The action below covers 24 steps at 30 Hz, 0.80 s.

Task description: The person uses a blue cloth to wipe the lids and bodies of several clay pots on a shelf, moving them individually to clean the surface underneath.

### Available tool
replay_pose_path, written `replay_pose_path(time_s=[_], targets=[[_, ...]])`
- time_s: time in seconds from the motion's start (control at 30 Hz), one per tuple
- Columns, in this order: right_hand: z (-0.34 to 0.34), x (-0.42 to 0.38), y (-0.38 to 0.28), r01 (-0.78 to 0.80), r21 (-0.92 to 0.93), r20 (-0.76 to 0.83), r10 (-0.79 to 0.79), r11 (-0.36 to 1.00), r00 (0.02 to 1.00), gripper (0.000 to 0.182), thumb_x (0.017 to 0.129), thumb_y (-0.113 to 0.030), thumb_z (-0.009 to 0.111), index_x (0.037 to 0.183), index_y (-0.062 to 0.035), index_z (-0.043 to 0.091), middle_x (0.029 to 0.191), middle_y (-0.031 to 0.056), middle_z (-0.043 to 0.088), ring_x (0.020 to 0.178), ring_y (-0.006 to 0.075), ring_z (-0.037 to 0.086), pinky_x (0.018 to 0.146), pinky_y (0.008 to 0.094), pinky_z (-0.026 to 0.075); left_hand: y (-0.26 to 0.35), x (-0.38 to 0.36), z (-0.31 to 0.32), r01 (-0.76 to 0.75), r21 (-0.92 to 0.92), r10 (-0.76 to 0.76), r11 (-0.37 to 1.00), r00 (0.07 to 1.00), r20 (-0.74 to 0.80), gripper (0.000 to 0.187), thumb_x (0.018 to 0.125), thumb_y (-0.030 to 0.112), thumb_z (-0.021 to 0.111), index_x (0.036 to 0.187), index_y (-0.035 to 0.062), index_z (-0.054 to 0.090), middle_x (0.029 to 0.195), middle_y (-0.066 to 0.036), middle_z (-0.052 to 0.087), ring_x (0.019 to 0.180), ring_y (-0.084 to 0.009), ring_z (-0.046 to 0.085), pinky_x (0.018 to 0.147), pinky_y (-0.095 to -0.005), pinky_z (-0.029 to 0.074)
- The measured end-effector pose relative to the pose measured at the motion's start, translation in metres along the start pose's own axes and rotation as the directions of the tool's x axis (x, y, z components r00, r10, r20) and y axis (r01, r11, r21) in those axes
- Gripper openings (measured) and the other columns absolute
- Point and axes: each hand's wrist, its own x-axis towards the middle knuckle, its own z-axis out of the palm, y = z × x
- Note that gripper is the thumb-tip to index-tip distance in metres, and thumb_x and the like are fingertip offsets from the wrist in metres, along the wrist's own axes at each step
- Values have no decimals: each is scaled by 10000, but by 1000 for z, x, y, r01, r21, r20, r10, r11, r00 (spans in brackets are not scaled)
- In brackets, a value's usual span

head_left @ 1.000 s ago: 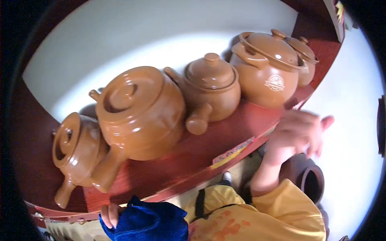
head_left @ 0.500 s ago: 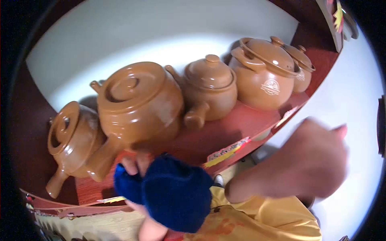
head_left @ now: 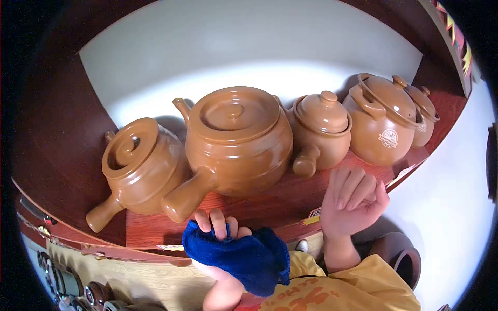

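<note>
My left hand (head_left: 218, 224) is shut on a blue cloth (head_left: 244, 256), its fingers on the front edge of a red-brown wooden shelf (head_left: 270, 202). It sits just below the side handle of a large brown clay pot (head_left: 236, 140) with a lid and spout. My right hand (head_left: 353, 199) rests on the shelf edge with fingers together and slightly curled, holding nothing. It is just below a smaller lidded clay pot (head_left: 321, 129). I wear a yellow sleeve (head_left: 373, 285).
More clay pots stand in the row: a handled one at the left (head_left: 137, 166), one with a white logo (head_left: 384, 127) and another behind it (head_left: 425, 111). A dark jar (head_left: 402, 256) sits below right. Small dark items (head_left: 67, 290) line the lower left.
The view has swung so the pots sit more to the right and level. My left hand rose with the cloth to the shelf edge. My right hand came down onto the shelf edge.
</note>
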Motion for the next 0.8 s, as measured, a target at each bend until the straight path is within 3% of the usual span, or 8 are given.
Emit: replay_pose_path(time_s=[0.1, 0.2, 0.33, 0.43, 0.47, 0.53, 0.6, 0.8], targets=[[5, -13, 1, -14, -121, 330, 53, 993, 943, 405, 937, -283, 405, 621, -74, 547, 596, 74, 561, 575, 207, 543, 578, 292, 395, -9, -2, 3, -132, -2, 132, 991, 989, -70, 136, 926, 282, 358, 861, 164, 378, 684, -2, 360, 593, -150, 324, 546, -280, 294], [9, -20, -11, -215, -589, 516, 567, 779, 643, 392, 791, -290, 705, 1075, -32, 622, 956, 104, 622, 815, 256, 607, 669, 314, 468, -14, -3, 3, -328, 377, 353, 866, 936, 4, 149, 926, 264, 410, 883, 124, 380, 740, -42, 408, 631, -170, 384, 596, -314, 372], [8, -40, -3, -68, -663, 597, 582, 746, 552, 425, 775, -306, 702, 1108, -57, 616, 987, 112, 608, 862, 261, 590, 711, 351, 467, -12, -1, 7, -532, 480, 530, 698, 834, 154, 198, 899, 193, 544, 883, 66, 393, 778, -117, 477, 689, -202, 496, 663, -344, 469], [-1, -29, -10, 197, -722, 663, 582, 663, 470, 400, 742, -251, 703, 1077, -46, 626, 941, 120, 609, 859, 274, 586, 761, 388, 470, 4, 0, 8, -519, 854, 539, -38, 709, 455, 214, 847, 208, 566, 880, 73, 403, 807, -109, 471, 669, -178, 493, 605, -264, 475], [-3, -25, -13, 336, -727, 683, 578, 599, 447, 387, 721, -219, 704, 1055, -39, 631, 918, 121, 608, 859, 281, 587, 779, 403, 474, 12, -1, 6, -522, 852, 539, -46, 705, 461, 214, 847, 208, 566, 880, 73, 403, 807, -109, 471, 669, -178, 493, 605, -264, 475], [-8, -25, -15, 294, -730, 671, 562, 617, 484, 325, 696, -156, 686, 991, -26, 641, 885, 126, 603, 858, 295, 583, 744, 401, 483, 25, -7, 0, -501, 740, 424, -449, 609, 670, 231, 826, 205, 606, 863, 68, 423, 760, -100, 490, 645, -182, 518, 598, -266, 479], [-12, -28, -14, 245, -755, 585, 456, 608, 671, 269, 695, -116, 659, 945, -17, 642, 867, 133, 598, 830, 312, 582, 696, 386, 487, 33, -15, -6, -510, 760, 486, -403, 585, 650, 347, 760, 288, 690, 890, 37, 490, 775, -111, 534, 648, -217, 548, 612, -301, 479], [-4, -8, -30, 345, -899, 420, 313, 268, 852, 243, 715, -70, 615, 944, 11, 627, 809, 131, 600, 671, 291, 599, 617, 359, 496, 60, -30, 3, -309, 581, 58, -753, 849, 525, 340, 609, 148, 724, 903, 26, 604, 804, -149, 565, 728, -305, 564, 666, -375, 473]])
